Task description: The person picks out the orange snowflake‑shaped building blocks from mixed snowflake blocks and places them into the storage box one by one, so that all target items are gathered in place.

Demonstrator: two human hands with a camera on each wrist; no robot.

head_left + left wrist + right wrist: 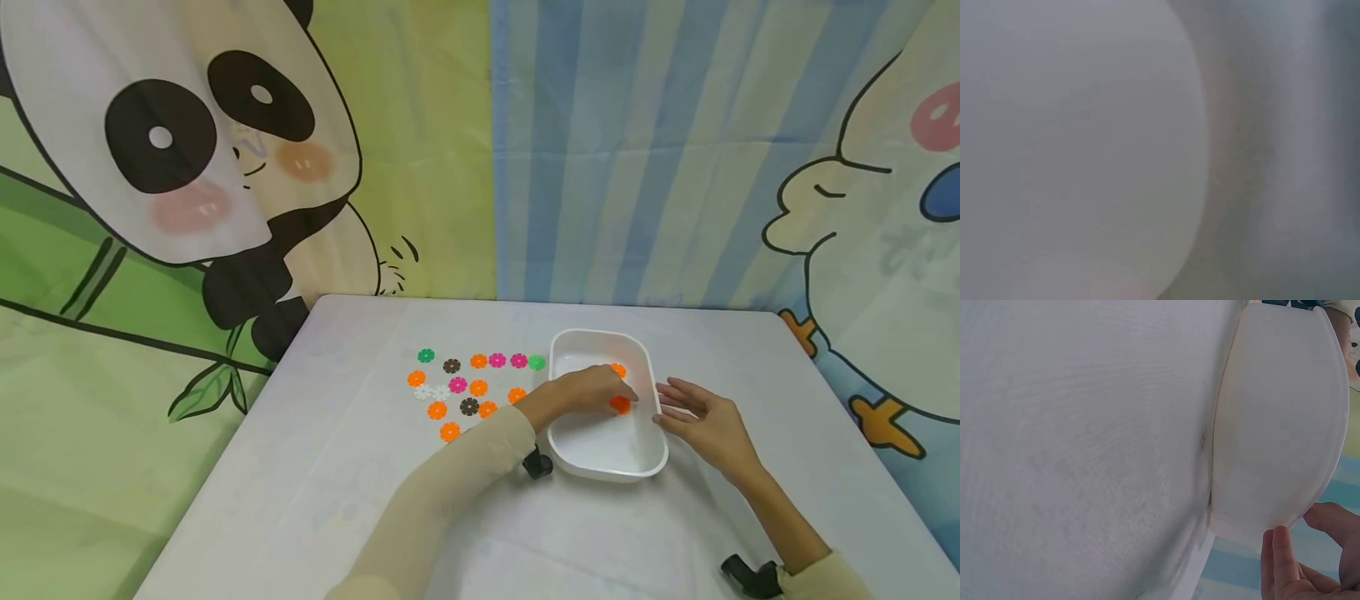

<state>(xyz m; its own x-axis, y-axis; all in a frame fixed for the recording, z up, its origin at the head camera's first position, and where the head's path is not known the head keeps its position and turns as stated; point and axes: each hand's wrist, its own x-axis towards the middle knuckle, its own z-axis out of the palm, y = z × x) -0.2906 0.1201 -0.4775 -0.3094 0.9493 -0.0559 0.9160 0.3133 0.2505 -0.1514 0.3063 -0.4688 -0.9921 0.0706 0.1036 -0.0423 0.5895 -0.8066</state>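
Observation:
A white plastic tray (pixel 609 442) stands on the table, and my left hand (pixel 588 390) reaches down into it. There, its bent fingers and thumb close around an orange notched disc (pixel 620 405). Another orange disc (pixel 618 369) shows just behind that hand. At the tray's right side is my right hand (pixel 697 421), its fingers mostly straight and their tips right at the wall. In the right wrist view the thumb (pixel 1334 520) meets the tray's rim while the fingertips lie against its outside. The left wrist view is blurred, with a pale curved edge filling much of it.
Left of the tray lie several small notched discs in orange, pink (pixel 457 385), brown (pixel 452 366), white (pixel 440 391) and green (pixel 426 356). A black wrist device (pixel 537 463) sits beside the tray's near left corner. Printed cloth (pixel 420 150) hangs behind the white table (pixel 315 483).

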